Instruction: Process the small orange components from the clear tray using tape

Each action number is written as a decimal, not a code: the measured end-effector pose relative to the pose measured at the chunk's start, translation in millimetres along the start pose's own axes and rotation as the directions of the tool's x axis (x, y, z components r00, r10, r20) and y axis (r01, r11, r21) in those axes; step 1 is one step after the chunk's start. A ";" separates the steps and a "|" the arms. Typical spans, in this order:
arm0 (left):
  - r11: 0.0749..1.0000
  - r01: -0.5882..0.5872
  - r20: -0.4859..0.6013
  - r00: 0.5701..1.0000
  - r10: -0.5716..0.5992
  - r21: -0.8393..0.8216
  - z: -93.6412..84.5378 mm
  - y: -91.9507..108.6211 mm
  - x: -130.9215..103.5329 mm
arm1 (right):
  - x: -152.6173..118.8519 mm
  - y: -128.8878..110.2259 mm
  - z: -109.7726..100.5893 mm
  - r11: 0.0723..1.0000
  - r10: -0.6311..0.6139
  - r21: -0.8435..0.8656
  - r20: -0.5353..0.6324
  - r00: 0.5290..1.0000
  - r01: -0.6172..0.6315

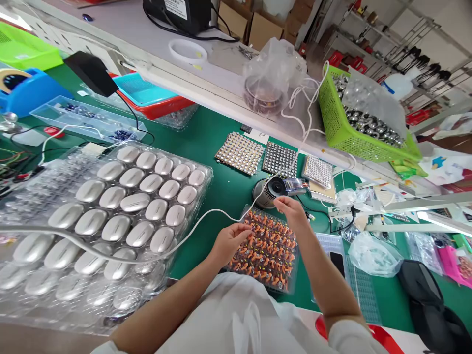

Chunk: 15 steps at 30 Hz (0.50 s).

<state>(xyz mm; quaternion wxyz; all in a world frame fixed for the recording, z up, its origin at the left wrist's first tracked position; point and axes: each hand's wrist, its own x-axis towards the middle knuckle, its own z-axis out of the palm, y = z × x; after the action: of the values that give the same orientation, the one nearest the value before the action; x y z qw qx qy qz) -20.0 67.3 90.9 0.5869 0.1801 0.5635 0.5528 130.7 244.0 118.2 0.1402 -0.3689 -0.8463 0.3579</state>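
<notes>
My left hand (229, 242) hangs over the upper left edge of a clear tray (291, 284) holding rows of small orange parts (254, 255) with wires. Its thumb and fingers are pinched together; anything between them is too small to make out. My right hand (294, 215) is above the tray's upper right side, close to a round black and grey device (264, 194). Its fingertips are also pressed together, and what they hold, if anything, does not show. A white cable (217, 211) runs past, beyond my left hand.
To the left, clear trays hold silvery oval cases (116, 227). Behind the device lie several boards of small round parts (241, 152). A green basket (334, 118) of shiny parts sits on the raised shelf (217, 83). At right are plastic bags (374, 253) and a black case (420, 285).
</notes>
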 end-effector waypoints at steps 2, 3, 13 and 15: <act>0.999 -0.038 0.009 0.999 0.038 0.016 5.5 6.2 -2.2 | -38.5 -14.8 11.9 0.866 0.196 0.477 -0.046 0.979 -0.151; 0.998 -0.056 0.021 0.998 0.055 0.026 8.7 9.0 -4.1 | -54.9 -23.3 17.8 0.759 0.270 0.622 -0.034 0.962 -0.191; 0.939 -0.200 0.155 0.975 0.161 0.280 24.7 11.5 -39.0 | -130.4 -69.4 39.9 0.577 0.368 0.806 -0.111 0.923 -0.133; 0.925 -0.228 0.169 0.969 0.183 0.305 24.8 10.4 -44.2 | -134.7 -73.2 39.3 0.617 0.336 0.775 -0.099 0.937 -0.139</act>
<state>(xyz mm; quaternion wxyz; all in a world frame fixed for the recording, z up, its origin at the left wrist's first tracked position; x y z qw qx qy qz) 7.6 43.2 127.4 0.5256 0.3691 0.5826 0.4981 165.3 92.2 146.0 0.3308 -0.4252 -0.5393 0.6472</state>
